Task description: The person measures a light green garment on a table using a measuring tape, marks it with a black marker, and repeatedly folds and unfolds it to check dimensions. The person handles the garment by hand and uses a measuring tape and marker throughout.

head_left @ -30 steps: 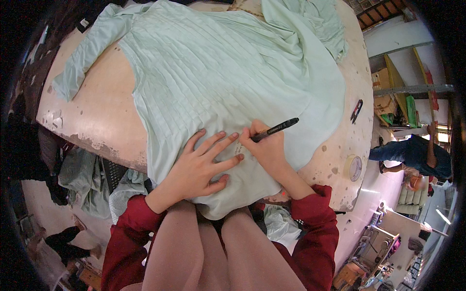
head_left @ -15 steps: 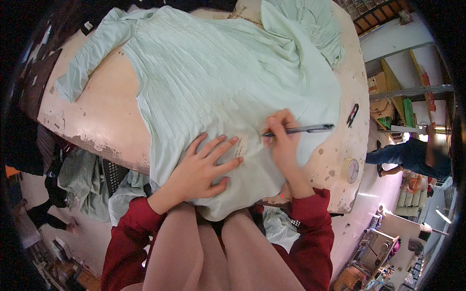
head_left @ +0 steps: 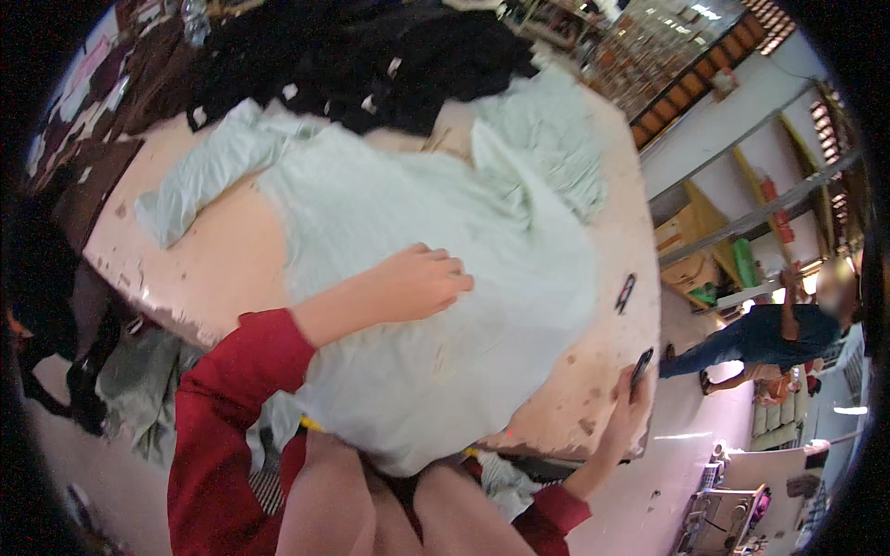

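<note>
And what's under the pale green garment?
The worn tabletop, which shows bare on both sides of the garment. Whatever else may lie beneath is covered and can't be seen.

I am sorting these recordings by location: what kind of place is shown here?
Probably a garment workshop: a pale green garment spread on a worn table, thread snips beside it, and black cloth heaped beyond.
</note>
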`<state>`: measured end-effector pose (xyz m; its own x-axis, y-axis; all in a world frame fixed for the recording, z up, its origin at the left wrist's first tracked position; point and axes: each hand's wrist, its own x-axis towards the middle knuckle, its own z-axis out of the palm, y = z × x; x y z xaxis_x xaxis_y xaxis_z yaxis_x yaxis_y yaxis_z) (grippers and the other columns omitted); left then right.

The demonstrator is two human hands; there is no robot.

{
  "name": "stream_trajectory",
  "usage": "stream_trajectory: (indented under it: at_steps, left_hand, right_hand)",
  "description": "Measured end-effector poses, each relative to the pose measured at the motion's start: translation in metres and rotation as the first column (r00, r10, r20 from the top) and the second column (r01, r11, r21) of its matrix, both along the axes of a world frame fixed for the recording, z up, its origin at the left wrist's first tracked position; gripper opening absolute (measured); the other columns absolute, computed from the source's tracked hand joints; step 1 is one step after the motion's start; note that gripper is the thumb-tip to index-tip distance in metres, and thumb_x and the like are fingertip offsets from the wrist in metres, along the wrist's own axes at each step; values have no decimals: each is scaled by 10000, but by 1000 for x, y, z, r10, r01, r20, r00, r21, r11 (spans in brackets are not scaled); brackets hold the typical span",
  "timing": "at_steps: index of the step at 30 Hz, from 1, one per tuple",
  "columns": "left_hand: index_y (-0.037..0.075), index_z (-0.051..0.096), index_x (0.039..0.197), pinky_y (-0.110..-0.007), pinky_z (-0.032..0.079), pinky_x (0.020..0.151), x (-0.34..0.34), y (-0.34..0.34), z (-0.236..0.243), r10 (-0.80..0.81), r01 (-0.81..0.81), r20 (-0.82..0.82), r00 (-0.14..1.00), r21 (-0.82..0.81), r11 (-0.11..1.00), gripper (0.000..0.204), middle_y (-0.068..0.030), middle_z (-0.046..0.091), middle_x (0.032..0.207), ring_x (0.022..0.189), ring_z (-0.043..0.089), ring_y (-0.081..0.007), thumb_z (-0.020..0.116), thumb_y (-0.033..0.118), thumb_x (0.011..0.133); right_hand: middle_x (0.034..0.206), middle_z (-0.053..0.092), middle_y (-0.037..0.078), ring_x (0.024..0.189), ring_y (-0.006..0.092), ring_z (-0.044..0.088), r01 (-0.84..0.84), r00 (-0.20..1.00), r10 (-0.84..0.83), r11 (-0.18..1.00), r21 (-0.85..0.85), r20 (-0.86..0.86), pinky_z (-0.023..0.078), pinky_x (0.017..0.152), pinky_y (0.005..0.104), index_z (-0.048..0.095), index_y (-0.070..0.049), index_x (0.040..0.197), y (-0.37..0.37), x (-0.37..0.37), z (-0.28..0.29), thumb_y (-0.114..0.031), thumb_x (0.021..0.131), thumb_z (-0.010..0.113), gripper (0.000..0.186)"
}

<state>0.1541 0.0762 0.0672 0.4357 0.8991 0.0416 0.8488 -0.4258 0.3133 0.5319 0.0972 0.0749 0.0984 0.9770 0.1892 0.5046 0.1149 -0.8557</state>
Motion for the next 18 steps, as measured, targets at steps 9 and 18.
stream_trajectory:
  at_steps: [9, 18]
  left_hand:
    - [404, 423, 1400, -624, 209, 1093, 61, 108, -75, -156, 152, -8, 988, 285, 946, 476, -87, 331, 1511, 1387, 322, -327, 418, 553, 948]
    - [355, 486, 1369, -616, 250, 1068, 49, 141, -93, 605, -653, 247, 757, 247, 716, 491, -164, 412, 1419, 1328, 359, -377, 468, 554, 921]
  right_hand:
    - [664, 316, -4, 689, 106, 346, 38, 646, 110, 984, 176, -755, 301, 650, 260, 484, -67, 841, 10, -27, -14, -429, 987, 424, 395]
    - [628, 253, 27, 657, 172, 248, -320, 415, 591, 806, 497, -691, 236, 663, 318, 231, -81, 625, 48, 11, -7, -507, 945, 341, 544]
